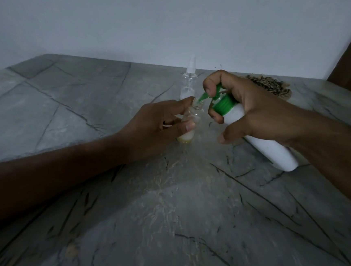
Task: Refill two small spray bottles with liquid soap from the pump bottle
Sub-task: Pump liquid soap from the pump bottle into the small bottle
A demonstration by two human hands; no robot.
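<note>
Steadying a small clear spray bottle (185,121) on the grey marbled tabletop (83,111), the person's left hand (157,126) pinches it between thumb and fingers, apparently so that its narrow open neck does not shift under the spout. The right hand (251,109) wraps around the white pump bottle (264,144), tilting it so the base trails back under the wrist and the green pump head (214,96) leans toward the left hand; its forefinger curls over the top of the pump, ready to press or already pressing, though which cannot be told. The green spout tip sits right at the mouth of the held bottle, a placement that looks chosen to drop soap straight in rather than down the outside. A shallow layer of pale, yellowish liquid shows at the bottom of the held bottle, below the left thumb, which suggests the filling is only just under way. Just beyond the left fingertips stands the second spray bottle (188,83), upright with its white nozzle cap on, seemingly waiting its turn. Past the right knuckles, a dark-and-tan patterned item (272,86) lies against the wall (160,23); what it is cannot be made out.
</note>
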